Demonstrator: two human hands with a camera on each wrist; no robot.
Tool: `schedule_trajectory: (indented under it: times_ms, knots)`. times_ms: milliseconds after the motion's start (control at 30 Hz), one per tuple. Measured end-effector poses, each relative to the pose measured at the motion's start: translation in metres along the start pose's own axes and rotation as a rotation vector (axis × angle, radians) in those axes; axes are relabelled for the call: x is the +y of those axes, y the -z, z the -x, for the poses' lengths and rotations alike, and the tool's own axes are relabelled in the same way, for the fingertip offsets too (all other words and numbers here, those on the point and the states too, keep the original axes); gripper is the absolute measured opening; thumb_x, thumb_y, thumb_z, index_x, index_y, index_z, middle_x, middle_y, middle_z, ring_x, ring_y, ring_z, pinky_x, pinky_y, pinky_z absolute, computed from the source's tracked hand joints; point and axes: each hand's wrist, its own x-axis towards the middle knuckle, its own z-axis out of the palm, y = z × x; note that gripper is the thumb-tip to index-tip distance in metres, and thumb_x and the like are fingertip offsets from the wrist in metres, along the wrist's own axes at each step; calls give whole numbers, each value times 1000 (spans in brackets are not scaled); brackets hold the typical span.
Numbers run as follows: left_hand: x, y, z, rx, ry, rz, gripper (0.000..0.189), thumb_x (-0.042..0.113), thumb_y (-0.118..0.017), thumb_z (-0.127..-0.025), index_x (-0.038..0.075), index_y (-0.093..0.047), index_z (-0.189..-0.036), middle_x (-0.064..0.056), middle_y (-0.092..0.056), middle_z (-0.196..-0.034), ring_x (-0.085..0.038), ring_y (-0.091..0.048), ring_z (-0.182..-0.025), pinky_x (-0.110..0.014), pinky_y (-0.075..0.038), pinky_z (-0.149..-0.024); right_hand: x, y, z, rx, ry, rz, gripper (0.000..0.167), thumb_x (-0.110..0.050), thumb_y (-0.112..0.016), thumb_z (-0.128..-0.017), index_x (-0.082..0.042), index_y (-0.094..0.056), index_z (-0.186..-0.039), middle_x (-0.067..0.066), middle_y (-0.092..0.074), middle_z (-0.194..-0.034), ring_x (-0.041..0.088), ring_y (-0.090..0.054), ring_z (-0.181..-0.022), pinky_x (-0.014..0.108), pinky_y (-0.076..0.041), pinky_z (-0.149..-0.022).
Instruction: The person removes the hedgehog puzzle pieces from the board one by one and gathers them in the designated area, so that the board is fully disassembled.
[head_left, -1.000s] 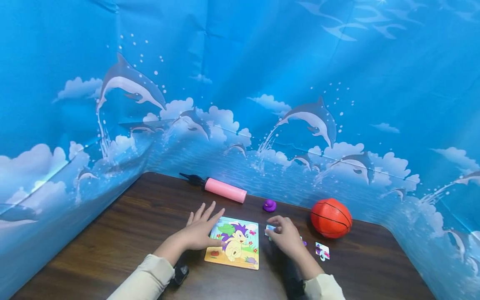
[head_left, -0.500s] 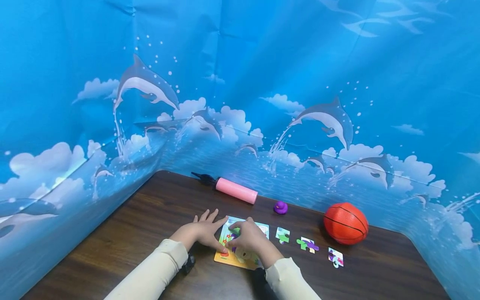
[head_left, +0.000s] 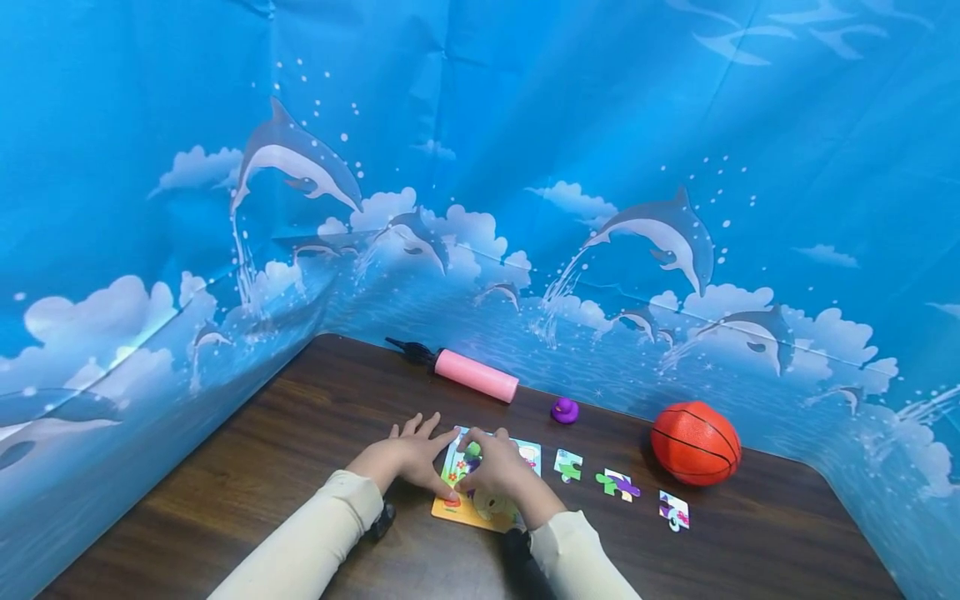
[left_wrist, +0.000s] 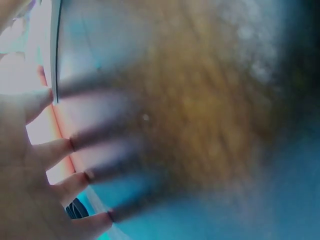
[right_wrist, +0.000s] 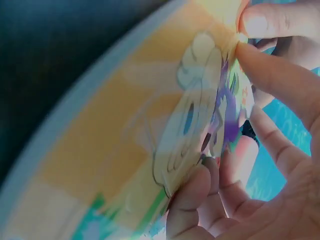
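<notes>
Head view: we find the left hand [head_left: 408, 457] lying flat, fingers spread and straight, on the brown table [head_left: 247, 483], its fingertips on the left edge of the puzzle board [head_left: 459, 507]; the board sits on the near middle of the table. The right hand [head_left: 497, 475] rests over the board, fingers curled down onto its picture. One second ago this hand was at the loose pieces to the right of the board; half a second ago it had crossed onto the board and it remains there now; we judge that a piece is being seated. Three loose pieces [head_left: 617, 485] lie in a row on the table to the right of the board, apart from it; a pink pump [head_left: 476, 376], a purple duck [head_left: 565, 410] and an orange ball [head_left: 695, 443] stand further back, near the dolphin backdrop [head_left: 660, 225].

Left wrist view: the picture is blurred; we see the left hand [left_wrist: 30, 165] with four straight, spread fingers over the wood; it holds nothing.

Right wrist view: the right hand [right_wrist: 260, 150] works close on the puzzle board [right_wrist: 110, 150]; thumb and forefinger pinch at a cut-out piece [right_wrist: 195, 130] bearing a pale cartoon figure, the remaining fingers curling beneath its edge; the piece stands slightly proud of the surface, so we judge it not fully seated.
</notes>
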Motion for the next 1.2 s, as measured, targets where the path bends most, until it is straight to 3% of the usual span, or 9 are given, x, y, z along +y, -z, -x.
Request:
schedule_trajectory:
  times_ms: [133,300,433,633,833,1000,1200]
  knots:
    - [1,0,-1,-8,8,-11,100,58,-80,-74,19,-36,-155,-18,-19,-163,-46,-11,-147,-70,-11,-113,1,1,1,1,36,-47,36,-11,-84,-78,-23,-63,-105,15,-51,-106,30,-54,-88,51,-56,-69]
    - [2,3,-2,-22,19,-30,101,59,-79,-74,18,-34,-155,-18,-18,-163,-45,-11,-148,-70,-11,-113,5,8,1,-45,132,-159,20,1,-65,-92,-14,-63,-106,11,-63,-95,22,-60,-77,39,-52,-65]
    - [5,6,-4,-32,34,-40,101,61,-78,-74,19,-35,-155,-17,-18,-163,-44,-11,-148,-69,-12,-114,7,12,2,-36,126,-268,18,2,-60,-94,-9,-65,-107,11,-65,-93,21,-63,-75,35,-54,-65]
    - [2,0,-13,-10,66,-45,103,64,-80,-68,23,-38,-153,-14,-21,-162,-42,-13,-148,-68,-13,-114,19,12,3,40,12,-498,19,-4,-67,-91,-1,-67,-110,7,-64,-81,14,-53,-62,24,-44,-53]
    - [-1,-5,-16,-5,56,-33,105,64,-81,-68,21,-38,-152,-16,-22,-162,-43,-14,-148,-69,-13,-113,43,23,15,79,-99,-723,27,-14,-71,-91,4,-68,-111,8,-71,-90,13,-62,-70,31,-58,-69]
    - [4,4,-6,-16,39,-8,104,59,-83,-69,16,-38,-152,-20,-22,-161,-46,-14,-147,-70,-13,-113,70,41,38,118,-181,-746,27,-14,-72,-92,7,-70,-110,8,-72,-91,13,-66,-72,33,-60,-72]
    - [11,7,-5,-22,71,-17,103,55,-84,-69,17,-38,-153,-18,-21,-162,-45,-13,-148,-69,-16,-113,108,55,62,213,-254,-729,26,-6,-70,-91,13,-68,-108,12,-73,-88,15,-68,-71,39,-60,-73]
